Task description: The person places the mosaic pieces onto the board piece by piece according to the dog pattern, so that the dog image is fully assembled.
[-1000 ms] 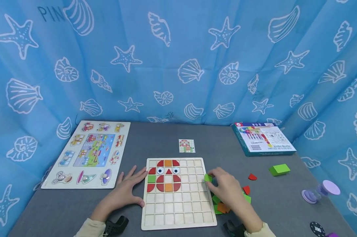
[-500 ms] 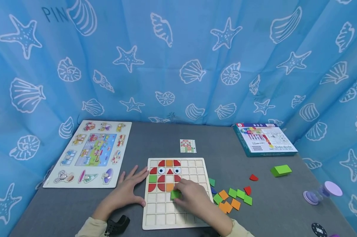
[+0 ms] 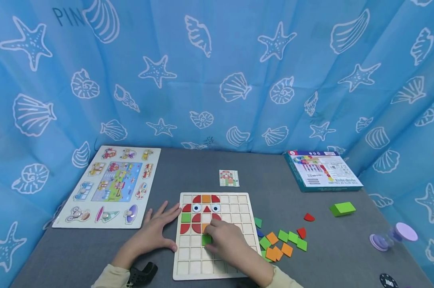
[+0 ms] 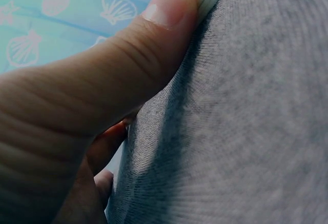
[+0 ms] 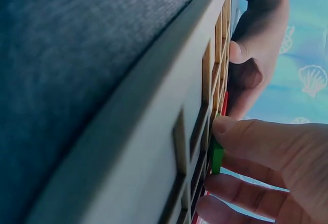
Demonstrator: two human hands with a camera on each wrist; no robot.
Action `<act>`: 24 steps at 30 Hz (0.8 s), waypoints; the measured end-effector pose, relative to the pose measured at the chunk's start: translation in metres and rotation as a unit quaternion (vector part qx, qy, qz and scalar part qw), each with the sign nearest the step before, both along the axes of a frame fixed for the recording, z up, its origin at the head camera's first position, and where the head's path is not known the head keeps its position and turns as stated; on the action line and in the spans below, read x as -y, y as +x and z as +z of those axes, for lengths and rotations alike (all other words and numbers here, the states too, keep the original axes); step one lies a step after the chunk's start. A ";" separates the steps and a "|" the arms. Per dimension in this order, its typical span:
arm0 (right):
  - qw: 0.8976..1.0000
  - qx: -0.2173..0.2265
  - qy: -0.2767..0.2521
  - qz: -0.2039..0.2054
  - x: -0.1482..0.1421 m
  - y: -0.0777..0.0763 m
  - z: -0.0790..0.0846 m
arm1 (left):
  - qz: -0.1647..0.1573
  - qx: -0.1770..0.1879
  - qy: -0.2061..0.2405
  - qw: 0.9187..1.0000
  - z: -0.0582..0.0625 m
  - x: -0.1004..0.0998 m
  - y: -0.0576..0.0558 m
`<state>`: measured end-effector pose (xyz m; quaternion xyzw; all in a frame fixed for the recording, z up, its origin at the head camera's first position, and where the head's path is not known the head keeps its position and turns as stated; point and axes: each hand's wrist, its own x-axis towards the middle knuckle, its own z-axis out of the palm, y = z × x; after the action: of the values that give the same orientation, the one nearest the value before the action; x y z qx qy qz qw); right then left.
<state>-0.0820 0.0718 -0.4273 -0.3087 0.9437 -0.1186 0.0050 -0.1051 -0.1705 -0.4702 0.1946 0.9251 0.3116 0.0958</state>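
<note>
My right hand [image 3: 228, 242] pinches a green square tile [image 3: 206, 239] low over the wooden grid board [image 3: 195, 267], just below an orange tile set in it. Thumb and fingertips hold the tile's edges in the right wrist view, the tile [image 5: 218, 158] right at the grid slots. Red, orange and green pieces and two eye pieces [image 3: 196, 208] fill cells at the board's upper left. My left hand [image 3: 155, 231] lies spread along the board's left side, its thumb [image 4: 164, 16] touching the edge.
Loose green and orange tiles [image 3: 283, 236] lie right of the board, with two red pieces [image 3: 309, 217] beyond. A pattern card [image 3: 229, 178] lies behind it. Around are a peg puzzle [image 3: 60, 221], a box [image 3: 326, 172], a green block [image 3: 342, 209] and a purple-ended object [image 3: 404, 231].
My right hand has carried the green tile from the loose pieces leftward onto the board, then slightly further left. The left hand has stayed at the board's edge.
</note>
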 end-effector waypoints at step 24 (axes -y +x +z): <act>0.977 0.034 -0.041 -0.208 -0.109 0.004 0.022 | 0.000 0.002 0.011 1.000 0.000 -0.001 0.002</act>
<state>-0.0783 0.1809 -0.4050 -0.1014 0.9809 -0.1661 -0.0005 -0.1033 -0.1693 -0.4698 0.1947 0.9216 0.3220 0.0953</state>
